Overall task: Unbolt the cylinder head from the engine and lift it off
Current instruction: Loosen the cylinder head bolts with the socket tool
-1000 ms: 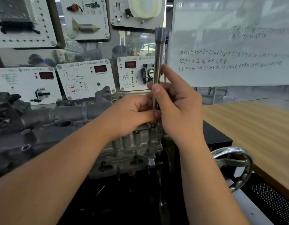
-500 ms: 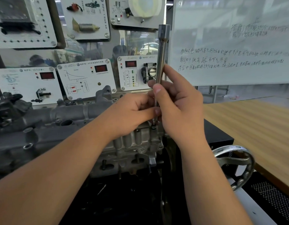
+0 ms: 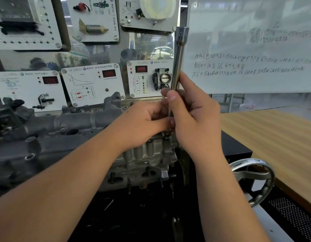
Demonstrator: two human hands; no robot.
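Glossy whiteboard [image 3: 252, 49] bkgd, both hands gripping slim steel rod [image 3: 177, 67]

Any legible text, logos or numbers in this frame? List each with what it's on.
Whiteboard: handwritten Chinese in several lines, too loose and blurred to quote reliably.
Throttle body panel: round VW logo in the header; the Chinese title and other labels too small to read.
Curve graph panel: VW logo; printed Chinese header blurred.
Left sensor panel: header blurred.
Red displays on the panels: no digits showing.
Upper panels: labels illegible.
Socket extension bar, engine: no readable markings.
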